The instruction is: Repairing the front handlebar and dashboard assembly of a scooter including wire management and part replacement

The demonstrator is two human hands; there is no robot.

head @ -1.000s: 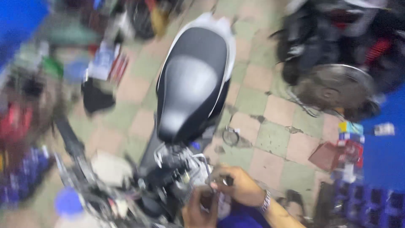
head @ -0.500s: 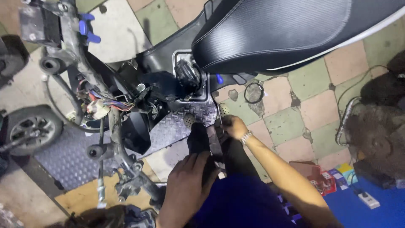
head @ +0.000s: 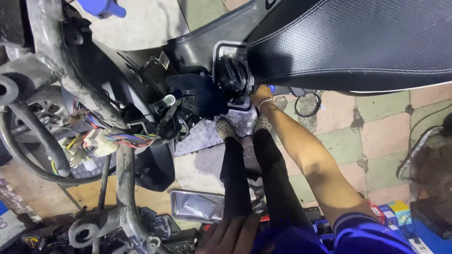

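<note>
The right hand (head: 260, 94) reaches under the black seat (head: 348, 42) edge, its grip hidden; the round black cap (head: 230, 75) crowds just left. The left hand (head: 230, 233) rests open on a knee (head: 235, 207).

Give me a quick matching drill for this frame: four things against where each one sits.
1. scooter seat
2. right hand
3. left hand
4. wire bundle

A. resting on the person's own leg, bottom centre
B. top right, black and textured
C. left of centre, by the bare frame
D. reaching in under the seat's front edge

Pairs: 1-B, 2-D, 3-A, 4-C
</note>
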